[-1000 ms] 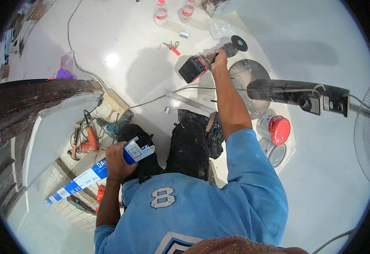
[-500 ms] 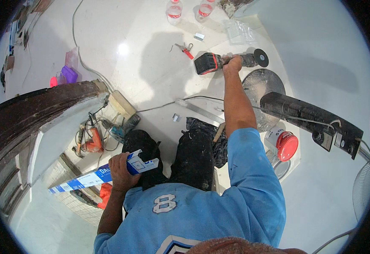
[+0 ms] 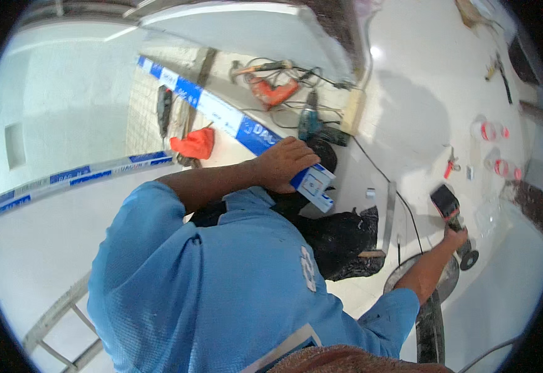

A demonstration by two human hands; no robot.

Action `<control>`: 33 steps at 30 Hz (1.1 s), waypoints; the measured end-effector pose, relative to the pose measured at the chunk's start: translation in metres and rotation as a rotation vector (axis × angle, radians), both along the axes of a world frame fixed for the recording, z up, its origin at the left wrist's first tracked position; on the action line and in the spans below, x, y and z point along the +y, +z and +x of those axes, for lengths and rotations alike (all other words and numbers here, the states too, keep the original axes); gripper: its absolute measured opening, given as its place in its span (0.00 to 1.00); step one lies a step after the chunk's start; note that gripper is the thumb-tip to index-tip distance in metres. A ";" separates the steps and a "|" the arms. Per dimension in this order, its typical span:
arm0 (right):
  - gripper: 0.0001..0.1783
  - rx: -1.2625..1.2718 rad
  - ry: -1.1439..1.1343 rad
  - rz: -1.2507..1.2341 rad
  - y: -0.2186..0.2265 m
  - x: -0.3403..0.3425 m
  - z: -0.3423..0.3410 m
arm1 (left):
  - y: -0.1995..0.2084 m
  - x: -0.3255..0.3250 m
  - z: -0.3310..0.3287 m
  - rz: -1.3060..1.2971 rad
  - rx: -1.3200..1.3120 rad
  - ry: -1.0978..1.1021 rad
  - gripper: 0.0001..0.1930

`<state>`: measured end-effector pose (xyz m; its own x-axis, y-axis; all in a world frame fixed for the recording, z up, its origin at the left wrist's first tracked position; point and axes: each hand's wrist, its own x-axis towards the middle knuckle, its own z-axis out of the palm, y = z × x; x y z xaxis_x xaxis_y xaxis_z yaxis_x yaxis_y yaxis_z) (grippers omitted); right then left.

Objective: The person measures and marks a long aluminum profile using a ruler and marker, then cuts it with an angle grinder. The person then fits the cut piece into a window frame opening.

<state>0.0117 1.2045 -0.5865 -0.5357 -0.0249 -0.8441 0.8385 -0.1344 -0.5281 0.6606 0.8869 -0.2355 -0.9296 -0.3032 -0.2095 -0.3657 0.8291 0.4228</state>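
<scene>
My left hand (image 3: 287, 165) is closed around a long metal profile (image 3: 218, 112) wrapped in blue-and-white film, near its open channel-shaped end. The profile slants away to the upper left, over the tool area. My right hand (image 3: 455, 239) grips a cordless angle grinder (image 3: 444, 199) by its body, low near the floor at the right. Its black battery points away and its dark disc (image 3: 469, 260) is on the near side. The grinder is beside the round base (image 3: 449, 283) of a standing fan.
An orange drill (image 3: 273, 92), a hammer (image 3: 262, 68) and a teal power tool (image 3: 309, 118) lie beyond the profile. A red-orange cloth-like item (image 3: 194, 144) lies left. Plastic bottles (image 3: 494, 130) are far right. A ladder (image 3: 63, 323) stands lower left; a cable (image 3: 377, 165) crosses the floor.
The view has swung left, so the scene appears turned. The profile now extends further up and left of my left hand. Both hands keep their holds.
</scene>
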 end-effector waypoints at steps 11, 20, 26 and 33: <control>0.37 1.151 1.436 0.607 0.298 -0.127 0.195 | -0.010 0.022 0.019 -0.129 0.225 0.075 0.41; 0.48 1.619 2.192 0.196 0.474 -0.283 0.573 | -0.034 0.036 0.027 -0.064 0.574 0.058 0.30; 0.53 1.671 2.333 0.425 0.462 -0.297 0.641 | -0.031 0.043 0.025 -0.117 0.577 0.043 0.23; 0.30 1.811 2.299 0.647 0.456 -0.297 0.637 | 0.023 0.083 0.103 -0.349 0.920 -0.125 0.26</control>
<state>0.6485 0.9079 -0.1305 0.1254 -0.9435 -0.3066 -0.9919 -0.1253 -0.0201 0.7632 0.9702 -0.2121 -0.7151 -0.0987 0.6920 0.0811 0.9716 0.2224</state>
